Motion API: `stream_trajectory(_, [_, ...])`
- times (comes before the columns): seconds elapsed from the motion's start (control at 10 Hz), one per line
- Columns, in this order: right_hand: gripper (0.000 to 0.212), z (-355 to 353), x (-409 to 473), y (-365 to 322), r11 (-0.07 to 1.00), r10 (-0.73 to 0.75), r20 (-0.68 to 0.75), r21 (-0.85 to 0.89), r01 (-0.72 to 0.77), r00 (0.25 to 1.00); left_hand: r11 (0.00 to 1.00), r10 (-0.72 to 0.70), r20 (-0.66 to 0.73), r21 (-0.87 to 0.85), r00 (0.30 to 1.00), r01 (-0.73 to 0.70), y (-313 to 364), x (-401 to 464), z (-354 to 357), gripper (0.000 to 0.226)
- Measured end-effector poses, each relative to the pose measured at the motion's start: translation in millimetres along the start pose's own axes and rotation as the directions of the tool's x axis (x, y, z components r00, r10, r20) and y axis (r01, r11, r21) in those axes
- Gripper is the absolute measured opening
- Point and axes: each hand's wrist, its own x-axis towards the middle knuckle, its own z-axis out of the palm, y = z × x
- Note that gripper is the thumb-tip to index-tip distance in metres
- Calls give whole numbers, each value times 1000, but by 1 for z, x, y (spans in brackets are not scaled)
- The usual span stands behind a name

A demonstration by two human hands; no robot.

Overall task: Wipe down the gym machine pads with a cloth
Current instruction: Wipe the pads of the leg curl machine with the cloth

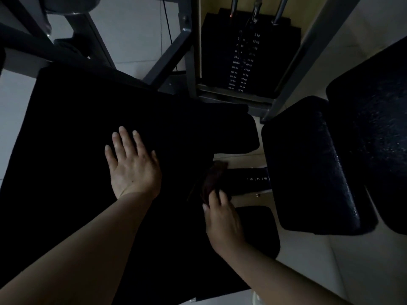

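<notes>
A large black seat pad (pixel 72 133) fills the left and middle of the dim view. My left hand (pixel 132 164) lies flat on it with straight, spread fingers. My right hand (pixel 222 219) grips a dark brownish cloth (pixel 212 179) at the pad's right edge, where the seat meets a notch. A second black pad (pixel 308 164) with a textured surface stands to the right, apart from both hands. A larger black pad (pixel 378 133) sits behind it at the far right.
A weight stack (pixel 244 60) with printed numbers stands at the top centre inside a grey metal frame (pixel 174 56). A black adjustment bar (pixel 251 179) with numbers runs between the pads. Pale tiled floor (pixel 132 36) shows around the machine.
</notes>
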Motion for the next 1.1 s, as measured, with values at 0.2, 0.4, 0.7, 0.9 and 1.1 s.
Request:
stream_trajectory(0.2, [60, -8, 36, -26, 994, 110, 56, 18, -111, 992, 1000, -8, -15, 25, 1000, 9, 1, 0, 1, 63])
stream_trajectory(0.4, [63, -5, 72, -47, 996, 83, -144, 41, -78, 986, 999, -10, -14, 42, 1000, 11, 2, 0, 2, 62])
stream_trajectory(0.7, [34, 20, -27, 5, 961, -148, -146, -257, 107, 978, 1000, 19, -13, 8, 1000, -19, -1, 0, -1, 62])
stream_trajectory(0.9, [39, 15, -67, 62, 853, -244, -36, -482, 197, 969, 994, 91, -58, -59, 994, -95, -6, -5, 0, 59])
stream_trajectory(1.1, [38, 26, -69, 29, 961, -103, -161, -271, 57, 981, 924, 335, -90, -161, 938, -346, -11, -77, 10, 51])
